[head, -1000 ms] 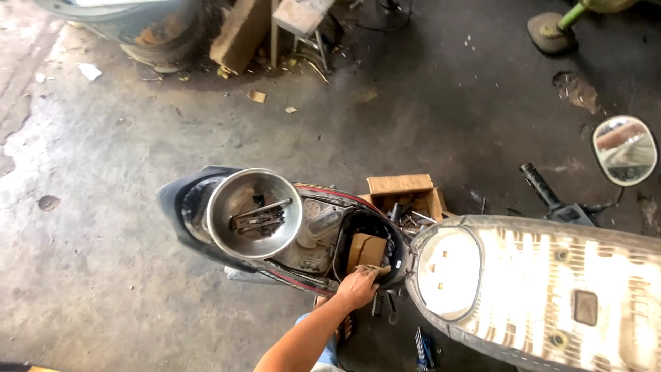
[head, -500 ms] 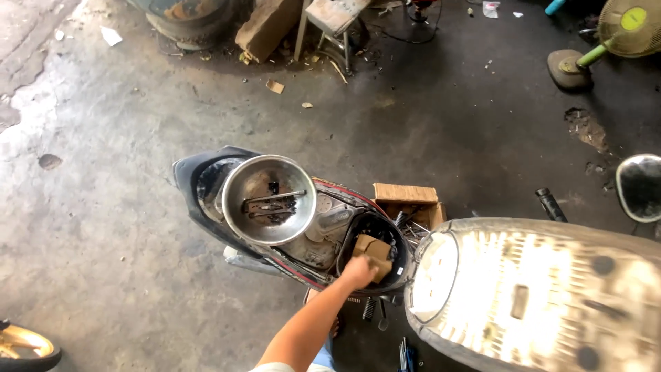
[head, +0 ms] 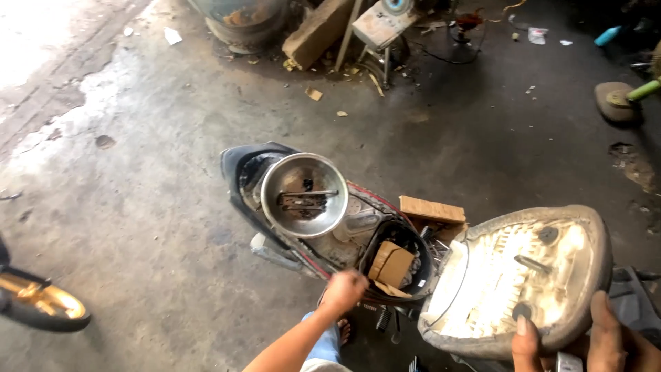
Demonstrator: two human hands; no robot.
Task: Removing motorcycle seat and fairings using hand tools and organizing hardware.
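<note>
Brown cardboard piece (head: 392,264), creased, in scooter compartment (head: 372,242)

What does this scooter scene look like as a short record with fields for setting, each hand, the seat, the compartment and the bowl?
Setting: stained concrete floor, scooter seen from above
Left hand: left hand closed in a fist at the compartment's near rim; whether it holds anything cannot be told
Right hand: right hand gripping the lower edge of the raised seat
Seat: tipped open, pale underside facing up
Compartment: underseat compartment open, brown cardboard piece inside
Bowl: metal bowl on the rear body, holding dark tools
</note>
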